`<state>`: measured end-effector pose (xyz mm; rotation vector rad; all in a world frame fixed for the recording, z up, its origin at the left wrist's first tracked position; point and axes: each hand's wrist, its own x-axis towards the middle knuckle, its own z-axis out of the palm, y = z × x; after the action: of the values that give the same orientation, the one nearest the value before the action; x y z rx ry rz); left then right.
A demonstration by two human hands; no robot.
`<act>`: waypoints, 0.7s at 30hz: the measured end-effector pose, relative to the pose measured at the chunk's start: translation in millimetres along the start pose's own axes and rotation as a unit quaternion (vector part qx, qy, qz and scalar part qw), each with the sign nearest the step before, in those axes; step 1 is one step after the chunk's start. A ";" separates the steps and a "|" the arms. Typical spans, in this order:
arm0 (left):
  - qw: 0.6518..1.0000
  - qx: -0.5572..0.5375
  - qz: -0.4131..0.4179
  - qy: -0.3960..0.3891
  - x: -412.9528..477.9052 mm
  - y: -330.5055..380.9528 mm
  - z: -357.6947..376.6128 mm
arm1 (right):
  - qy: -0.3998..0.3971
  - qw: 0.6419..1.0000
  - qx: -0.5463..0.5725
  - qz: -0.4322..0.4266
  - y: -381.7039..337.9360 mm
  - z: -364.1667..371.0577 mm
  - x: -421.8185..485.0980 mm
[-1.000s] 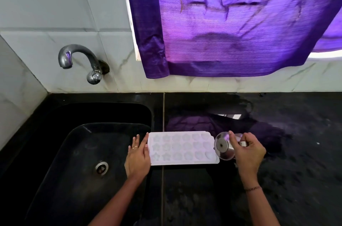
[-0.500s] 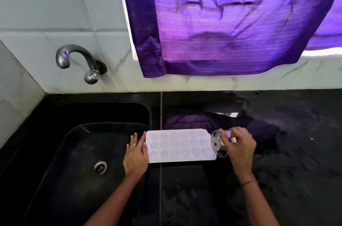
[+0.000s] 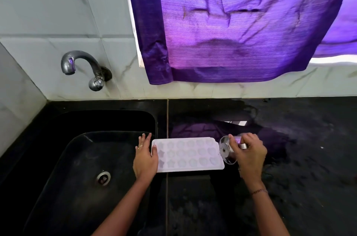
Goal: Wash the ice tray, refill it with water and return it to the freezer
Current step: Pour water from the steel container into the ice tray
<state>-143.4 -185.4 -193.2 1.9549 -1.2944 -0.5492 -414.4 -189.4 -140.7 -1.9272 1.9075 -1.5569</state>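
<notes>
A white ice tray (image 3: 188, 155) with star and heart shaped cells lies flat on the black counter, just right of the sink. My left hand (image 3: 145, 157) rests against the tray's left end, fingers straight, thumb on its rim. My right hand (image 3: 249, 153) grips a small steel cup (image 3: 226, 150) tipped on its side, with its mouth facing the tray's right end. No stream of water is visible.
A black sink (image 3: 81, 168) with a steel drain (image 3: 103, 178) lies to the left. A steel tap (image 3: 83, 67) sticks out of the white tiled wall. A purple curtain (image 3: 231, 23) hangs over the wet black counter (image 3: 299, 158).
My right hand has tipped the steel cup further toward the tray's right end. My left hand stays at the tray's left end. The camera has shifted slightly.
</notes>
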 end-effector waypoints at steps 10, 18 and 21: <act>0.982 -0.182 -0.040 -0.036 -17.6 51.5 8.4 | 0.081 0.914 0.266 0.294 -27.5 16.2 6.8; 0.894 -0.405 -0.115 -0.150 -31.6 83.0 30.5 | 0.045 0.817 0.407 0.405 -65.5 61.3 1.2; 0.871 -0.447 -0.129 -0.157 -21.8 87.5 25.6 | 0.021 0.814 0.416 0.404 -71.8 76.4 -2.7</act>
<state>-222.8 -194.9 -144.5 1.2601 -0.7115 -1.3640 -312.7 -214.7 -136.6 -0.5978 1.3314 -1.6530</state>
